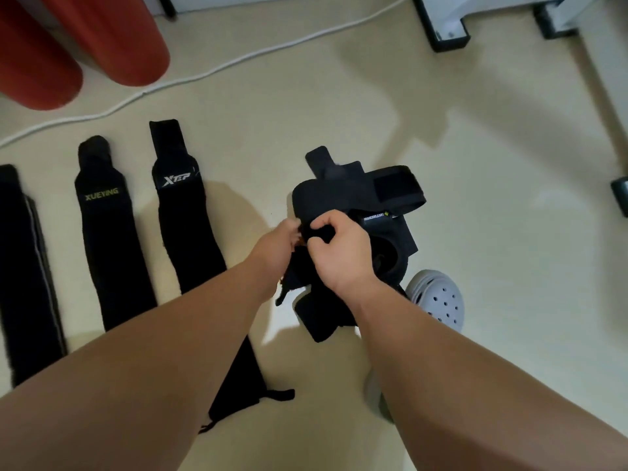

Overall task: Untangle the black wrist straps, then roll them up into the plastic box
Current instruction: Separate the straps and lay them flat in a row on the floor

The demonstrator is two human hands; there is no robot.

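Progress: untangling roughly halfway, by my read. Three straps lay flat, side by side, on the floor (492, 239) at the left of the frame: edge strap (23, 277), XUEYING strap (108, 239), XTEP strap (185, 226). I held the tangled clump (367, 198) at centre frame. My left hand (275, 246) pinched its left side; my right hand (339, 249) gripped a fold just beside it, fingers curled. Nothing was rolled. The plastic box wasn't in view, so rolling and boxing were all left.
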